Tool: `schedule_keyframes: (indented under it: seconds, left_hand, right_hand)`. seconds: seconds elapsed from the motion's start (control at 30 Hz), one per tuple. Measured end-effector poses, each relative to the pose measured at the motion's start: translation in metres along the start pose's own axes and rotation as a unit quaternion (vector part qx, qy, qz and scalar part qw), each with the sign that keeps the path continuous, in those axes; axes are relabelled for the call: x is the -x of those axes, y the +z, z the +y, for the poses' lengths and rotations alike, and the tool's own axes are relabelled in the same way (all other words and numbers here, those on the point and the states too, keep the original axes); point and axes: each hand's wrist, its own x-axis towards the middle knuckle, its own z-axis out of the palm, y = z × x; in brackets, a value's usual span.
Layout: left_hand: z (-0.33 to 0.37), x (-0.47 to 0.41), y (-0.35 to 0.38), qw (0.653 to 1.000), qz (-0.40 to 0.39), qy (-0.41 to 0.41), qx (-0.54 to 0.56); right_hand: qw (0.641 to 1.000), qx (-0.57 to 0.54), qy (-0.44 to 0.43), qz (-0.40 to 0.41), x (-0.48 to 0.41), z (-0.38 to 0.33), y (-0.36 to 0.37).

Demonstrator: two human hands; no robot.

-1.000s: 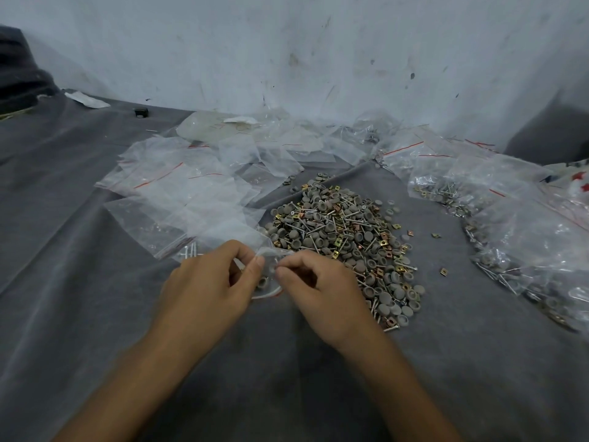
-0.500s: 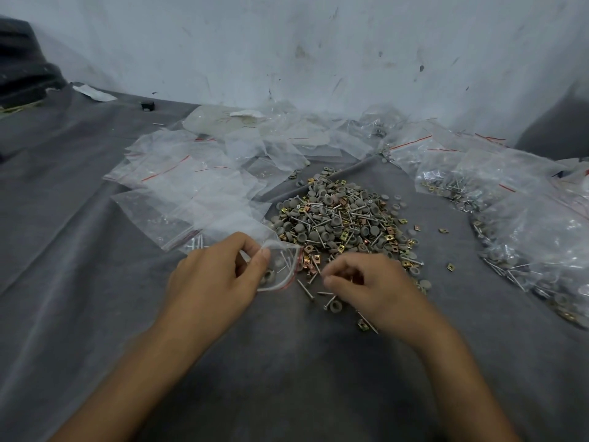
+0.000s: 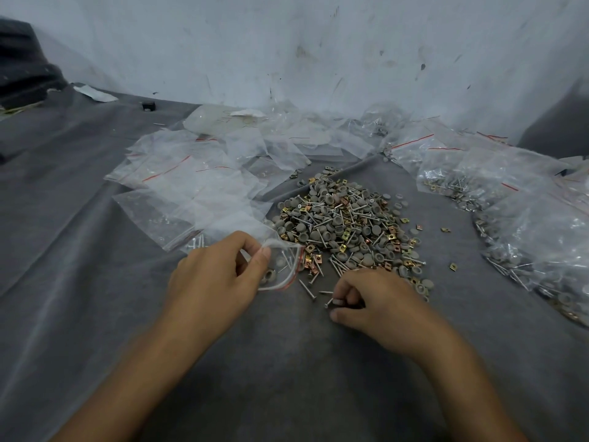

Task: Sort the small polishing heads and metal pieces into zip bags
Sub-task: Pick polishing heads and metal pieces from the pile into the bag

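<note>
A heap of grey polishing heads, metal pins and small brass square pieces [image 3: 347, 224] lies on the grey cloth [image 3: 287, 362]. My left hand [image 3: 216, 279] pinches the mouth of a small clear zip bag [image 3: 282, 266] with a red seal line; a few grey heads and pins sit inside it. To the right, at the heap's near edge, my right hand [image 3: 379, 304] has its fingers curled and pinches a thin metal pin [image 3: 329, 303] against the cloth. More loose pins [image 3: 307, 290] lie between the two hands.
Empty zip bags [image 3: 191, 173] are spread at the back left. Filled bags of heads and pins [image 3: 526, 237] lie along the right side. A stained white wall [image 3: 318, 59] stands behind, and a small black object [image 3: 148, 105] sits near it.
My right hand left the bag's mouth and moved right and down to the loose pins at the heap's edge. My left hand kept holding the bag, which now stands open.
</note>
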Motion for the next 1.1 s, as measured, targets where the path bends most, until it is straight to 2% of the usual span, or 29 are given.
schedule_keyframes:
  seconds: [0.1, 0.27, 0.4, 0.5, 0.53, 0.63, 0.73, 0.97, 1.1]
  left_hand:
    - [0.001, 0.0, 0.0, 1.0, -0.006, 0.006, 0.003]
    - [0.001, 0.0, 0.001, 1.0, 0.001, 0.009, 0.003]
    - [0.001, 0.0, 0.002, 1.0, 0.007, 0.02, -0.006]
    - [-0.002, -0.001, 0.002, 1.0, 0.012, 0.021, -0.007]
    - [-0.002, -0.001, 0.002, 1.0, 0.014, 0.021, -0.006]
    - [0.001, -0.003, 0.004, 1.0, 0.016, 0.024, 0.006]
    - [0.004, -0.002, 0.005, 1.0, 0.01, 0.025, 0.01]
    - [0.004, -0.005, 0.006, 1.0, 0.007, 0.015, 0.002]
    - [0.003, -0.005, 0.005, 1.0, 0.005, 0.01, -0.003]
  right_hand:
    - [1.0, -0.004, 0.0, 0.024, -0.001, -0.001, 0.0]
    - [0.972, -0.215, -0.054, 0.081, -0.007, -0.024, 0.006]
    - [0.954, -0.28, -0.079, 0.074, -0.022, -0.052, 0.023]
    - [0.937, -0.334, -0.07, 0.075, -0.032, -0.046, 0.016]
    - [0.94, -0.32, -0.057, 0.106, -0.036, -0.039, 0.01]
    - [0.969, -0.16, 0.002, 0.191, -0.054, -0.014, -0.006]
    - [0.983, -0.061, 0.04, 0.168, -0.072, -0.003, -0.004]
    - [0.989, 0.024, 0.026, 0.145, -0.084, -0.001, 0.002]
    - [0.988, 0.017, 0.029, 0.152, -0.079, -0.004, 0.003]
